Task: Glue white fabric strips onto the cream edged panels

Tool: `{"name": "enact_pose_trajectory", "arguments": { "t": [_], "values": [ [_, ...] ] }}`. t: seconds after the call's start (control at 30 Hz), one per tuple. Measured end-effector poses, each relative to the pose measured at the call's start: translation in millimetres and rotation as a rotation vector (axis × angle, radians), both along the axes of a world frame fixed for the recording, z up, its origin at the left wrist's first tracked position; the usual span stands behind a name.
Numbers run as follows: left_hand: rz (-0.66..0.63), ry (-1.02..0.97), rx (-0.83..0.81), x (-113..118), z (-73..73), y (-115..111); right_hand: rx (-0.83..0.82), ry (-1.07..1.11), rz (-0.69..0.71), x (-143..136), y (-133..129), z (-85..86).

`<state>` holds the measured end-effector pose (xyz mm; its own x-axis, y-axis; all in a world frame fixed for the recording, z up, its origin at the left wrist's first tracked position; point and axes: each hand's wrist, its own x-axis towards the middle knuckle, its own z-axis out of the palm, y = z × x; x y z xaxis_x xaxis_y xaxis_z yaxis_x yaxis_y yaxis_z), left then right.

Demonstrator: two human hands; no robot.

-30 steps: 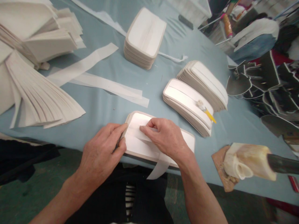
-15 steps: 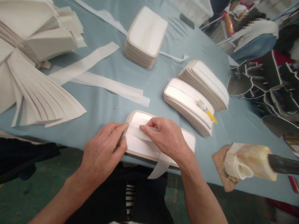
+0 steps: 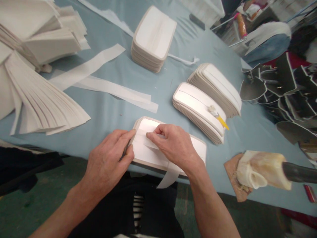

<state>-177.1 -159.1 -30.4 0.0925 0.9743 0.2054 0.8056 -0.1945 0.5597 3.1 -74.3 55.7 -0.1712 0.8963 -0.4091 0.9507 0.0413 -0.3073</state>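
A stack of white panels with beige rims (image 3: 146, 153) lies at the table's front edge. My left hand (image 3: 111, 155) is closed at the stack's left end, thumb and fingers on its edge, with something dark partly showing between them. Over the top panel, my right hand (image 3: 173, 143) pinches a thin translucent white strip (image 3: 170, 175), whose tail hangs over the stack's front side. Behind to the right are two more panel stacks (image 3: 198, 105) (image 3: 218, 84), the nearer bearing a yellow-handled brush (image 3: 222, 121).
Loose white strips (image 3: 114, 89) and fanned beige sheets (image 3: 49, 99) lie left on the blue-covered table (image 3: 104, 122). Another panel stack (image 3: 153, 36) stands farther back. A crusted pale container (image 3: 264, 170) sits front right. Dark curved pieces (image 3: 272, 82) and a person (image 3: 269, 43) are at right.
My right hand has shifted very slightly left over the top panel with the strip. My left hand stays at the stack's end. The whole view has moved slightly.
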Motion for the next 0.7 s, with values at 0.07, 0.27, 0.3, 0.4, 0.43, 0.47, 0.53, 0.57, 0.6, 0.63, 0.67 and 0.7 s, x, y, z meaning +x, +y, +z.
{"name": "enact_pose_trajectory", "arguments": {
  "t": [0.07,0.27,0.3,0.4,0.43,0.47,0.53,0.57,0.6,0.63,0.67,0.7],
  "values": [
    [0.0,0.007,0.003,-0.2,-0.2,0.1,-0.006,0.0,0.001,0.3,0.7,0.3],
    [-0.02,0.054,0.031,-0.5,3.6,1.8,-0.017,0.001,-0.003,-0.1,0.7,1.7],
    [-0.026,0.067,0.033,-0.7,4.2,1.9,-0.018,-0.004,-0.003,-0.3,0.4,1.9],
    [-0.04,0.106,0.045,-1.1,5.2,2.1,-0.015,-0.022,-0.004,-1.3,-0.6,2.0],
    [-0.045,0.118,0.051,-1.2,5.3,2.2,-0.015,-0.029,-0.006,-1.9,-0.9,1.9],
    [-0.049,0.132,0.054,-1.1,5.3,2.2,-0.018,-0.036,-0.008,-2.7,-1.1,1.7],
    [-0.057,0.168,0.049,-0.9,5.3,2.4,-0.024,-0.048,-0.006,-4.2,-1.3,1.1],
    [-0.061,0.187,0.043,-0.8,5.2,2.5,-0.025,-0.054,-0.003,-4.9,-1.4,0.9],
    [-0.064,0.203,0.037,-0.6,5.2,2.6,-0.026,-0.057,-0.001,-5.4,-1.6,0.7],
    [-0.066,0.217,0.032,-0.4,5.1,2.6,-0.025,-0.059,0.001,-5.6,-1.8,0.6],
    [-0.066,0.228,0.032,-0.1,5.1,2.6,-0.024,-0.058,0.001,-5.4,-2.2,0.8],
    [-0.065,0.236,0.035,0.2,5.1,2.5,-0.021,-0.056,-0.001,-5.0,-2.6,1.1]
  ]
}}
